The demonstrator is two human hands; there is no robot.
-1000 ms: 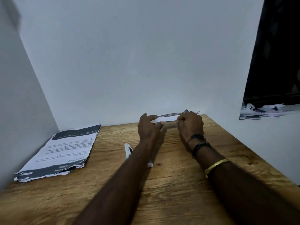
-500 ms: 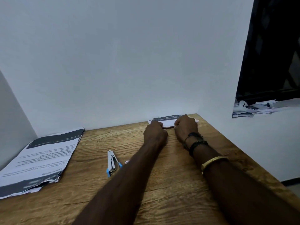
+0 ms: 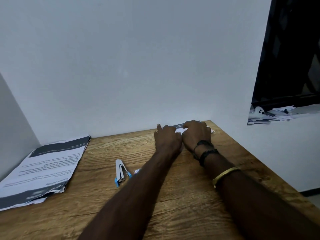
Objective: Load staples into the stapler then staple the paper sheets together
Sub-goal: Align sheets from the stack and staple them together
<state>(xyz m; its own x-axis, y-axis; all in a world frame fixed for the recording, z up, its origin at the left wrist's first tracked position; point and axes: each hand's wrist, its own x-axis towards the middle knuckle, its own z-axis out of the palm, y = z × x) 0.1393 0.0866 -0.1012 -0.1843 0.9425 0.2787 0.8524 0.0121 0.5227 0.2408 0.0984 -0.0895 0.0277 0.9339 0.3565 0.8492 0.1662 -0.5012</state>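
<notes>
Two hands work at the far right corner of the wooden table (image 3: 173,205). The left hand (image 3: 167,139) lies palm down with fingers spread, pressing on a small set of sheets (image 3: 179,128) against the wall; the right hand (image 3: 196,134) rests beside it, fingers curled over the same sheets. Whether either hand pinches the paper or only presses it flat cannot be told, since the hands hide most of it. The right wrist carries two dark bands (image 3: 205,151), and one gold bangle (image 3: 225,174) sits further up the forearm.

One stapler (image 3: 120,172), white with blue parts, lies hinged open near the middle of the table, well apart from both hands. One small blue and white object (image 3: 137,171), perhaps a staple box, peeks out just beside it, partly covered by the left forearm. One larger stack of printed sheets (image 3: 45,168) lies at the left edge, its near corner crumpled.

Compared with a second ago, the sheets at the corner were lifted between the hands and are now down flat on the table. Half a second ago the left hand was a fist; its fingers are now splayed.
</notes>
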